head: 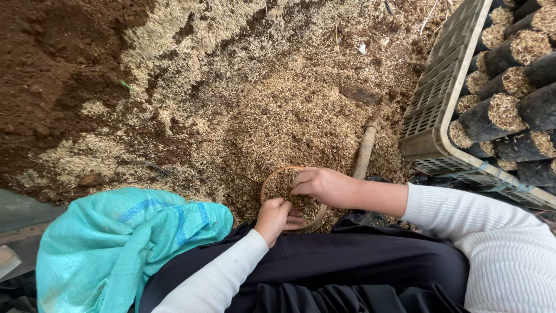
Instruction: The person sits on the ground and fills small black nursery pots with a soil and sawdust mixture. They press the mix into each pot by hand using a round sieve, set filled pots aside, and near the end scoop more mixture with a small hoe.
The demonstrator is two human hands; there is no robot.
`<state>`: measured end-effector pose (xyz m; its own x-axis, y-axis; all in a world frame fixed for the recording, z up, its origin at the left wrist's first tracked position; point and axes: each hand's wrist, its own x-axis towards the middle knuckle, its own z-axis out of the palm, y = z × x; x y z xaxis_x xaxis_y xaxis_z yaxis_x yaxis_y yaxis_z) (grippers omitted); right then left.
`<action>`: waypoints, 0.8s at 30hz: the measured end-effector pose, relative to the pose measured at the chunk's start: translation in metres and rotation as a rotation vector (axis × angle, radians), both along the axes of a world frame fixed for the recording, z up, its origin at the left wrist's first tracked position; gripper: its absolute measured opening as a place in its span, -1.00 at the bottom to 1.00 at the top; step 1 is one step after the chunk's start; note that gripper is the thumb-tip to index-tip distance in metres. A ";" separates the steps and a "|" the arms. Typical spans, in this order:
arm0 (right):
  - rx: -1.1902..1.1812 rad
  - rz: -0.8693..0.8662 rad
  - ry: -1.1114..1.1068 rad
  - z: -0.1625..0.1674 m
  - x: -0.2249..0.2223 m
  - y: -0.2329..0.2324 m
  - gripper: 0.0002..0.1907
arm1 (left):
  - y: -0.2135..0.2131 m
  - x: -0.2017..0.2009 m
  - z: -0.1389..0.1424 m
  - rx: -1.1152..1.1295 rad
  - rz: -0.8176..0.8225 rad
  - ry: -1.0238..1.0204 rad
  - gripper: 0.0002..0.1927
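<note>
A person's left hand (277, 217) grips the near rim of a small round basket (278, 181) sunk in a heap of rice husk mix (272, 110), while the right hand (321, 184) lies curled over its far side, pressing the filling. Keeping the rim level looks key to an even fill. A crate (431, 110) of filled black pots (492, 116) stands beyond the right hand; a teal sack (116, 243) lies beside the left.

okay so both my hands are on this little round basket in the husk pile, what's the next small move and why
Probably scoop it forward and lift. The round basket sits low in the husk mix, only partly filled, with the right hand on its far rim and the left hand at the near edge. The crate of filled black bags stands to your right.
</note>
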<state>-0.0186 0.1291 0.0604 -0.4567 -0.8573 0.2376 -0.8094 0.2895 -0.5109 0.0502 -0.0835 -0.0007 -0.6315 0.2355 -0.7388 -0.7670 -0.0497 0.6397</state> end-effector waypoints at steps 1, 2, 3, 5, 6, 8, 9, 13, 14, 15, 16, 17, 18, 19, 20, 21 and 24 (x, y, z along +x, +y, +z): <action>-0.014 0.007 0.018 -0.001 0.003 0.000 -0.61 | -0.001 0.001 -0.002 0.005 0.008 0.006 -0.80; -0.025 0.014 0.040 -0.002 0.006 0.001 -0.66 | 0.000 -0.001 -0.004 0.012 0.016 0.016 -0.79; -0.014 0.030 0.055 -0.003 0.011 0.001 -0.65 | -0.001 -0.003 -0.005 0.006 0.025 0.032 -0.79; 0.011 0.062 0.071 -0.004 0.021 0.004 -0.60 | -0.001 0.000 -0.007 -0.004 0.045 0.050 -0.78; 0.015 0.076 0.083 -0.005 0.022 0.004 -0.61 | 0.000 0.000 -0.008 -0.006 0.047 0.051 -0.78; 0.022 0.096 0.111 -0.007 0.020 0.004 -0.61 | 0.000 0.000 -0.009 -0.010 0.042 0.055 -0.79; 0.037 0.061 0.013 -0.008 0.015 0.003 -0.63 | 0.000 -0.001 -0.009 -0.011 0.035 0.047 -0.78; -0.060 -0.080 -0.124 -0.009 -0.008 -0.003 -0.65 | -0.002 -0.003 -0.009 -0.028 0.010 0.035 -0.79; -0.119 -0.112 -0.094 -0.008 -0.010 -0.004 -0.66 | -0.002 -0.003 -0.009 -0.032 0.007 0.034 -0.79; -0.089 -0.083 -0.052 -0.006 -0.010 -0.005 -0.59 | -0.002 -0.003 -0.009 -0.038 0.008 0.043 -0.79; -0.059 -0.055 -0.010 -0.004 -0.009 -0.006 -0.51 | -0.003 -0.003 -0.009 -0.044 0.007 0.052 -0.79; -0.027 -0.031 0.033 -0.002 -0.007 -0.006 -0.44 | -0.003 -0.003 -0.009 -0.049 0.004 0.062 -0.78; -0.001 -0.025 0.006 0.000 -0.007 -0.007 -0.43 | -0.003 -0.004 -0.009 -0.050 0.007 0.059 -0.78; 0.026 -0.025 -0.020 0.001 -0.007 -0.007 -0.43 | -0.004 -0.004 -0.009 -0.050 0.006 0.056 -0.77; 0.053 -0.027 -0.047 0.003 -0.006 -0.006 -0.43 | -0.004 -0.005 -0.009 -0.047 0.002 0.054 -0.77; 0.029 -0.023 0.008 0.004 -0.005 -0.006 -0.44 | -0.004 -0.006 -0.009 -0.055 -0.008 0.045 -0.77; -0.002 -0.005 0.088 0.003 0.004 -0.005 -0.51 | -0.005 -0.007 -0.009 -0.066 -0.021 0.038 -0.76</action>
<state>-0.0143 0.1236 0.0635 -0.4381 -0.8545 0.2791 -0.8498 0.2924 -0.4386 0.0431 -0.0888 -0.0094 -0.6551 0.2005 -0.7284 -0.7422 0.0092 0.6701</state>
